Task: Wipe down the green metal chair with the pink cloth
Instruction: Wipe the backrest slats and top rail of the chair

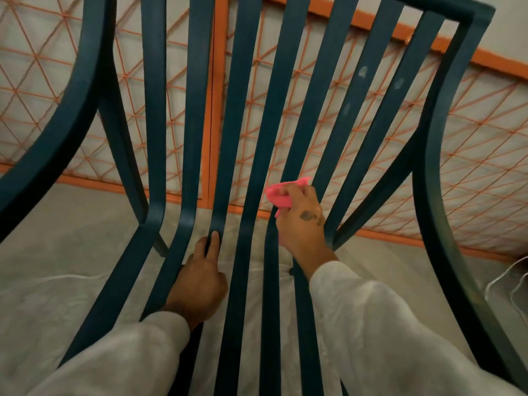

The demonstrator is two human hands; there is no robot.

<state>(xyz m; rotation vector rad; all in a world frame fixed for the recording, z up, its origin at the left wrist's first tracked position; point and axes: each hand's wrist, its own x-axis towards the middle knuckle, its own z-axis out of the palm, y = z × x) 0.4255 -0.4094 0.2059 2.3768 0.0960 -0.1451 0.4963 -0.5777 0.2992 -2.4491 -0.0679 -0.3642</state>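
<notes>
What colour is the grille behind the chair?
The grille is orange, a crisscross lattice over pale backing; the head view shows it clearly.

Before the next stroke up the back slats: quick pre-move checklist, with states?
1. Right hand grips pink cloth: ok.
2. Cloth against the chair, low on the backrest: ok.
3. Left hand steadies the chair, fingers curled round a seat slat: ok.
4. Upper right slats clean: not ok, pale smudges show.
5. White cable on the floor away from both hands: ok.
6. Cloth's wiping face clean: cannot tell, hidden.
</notes>
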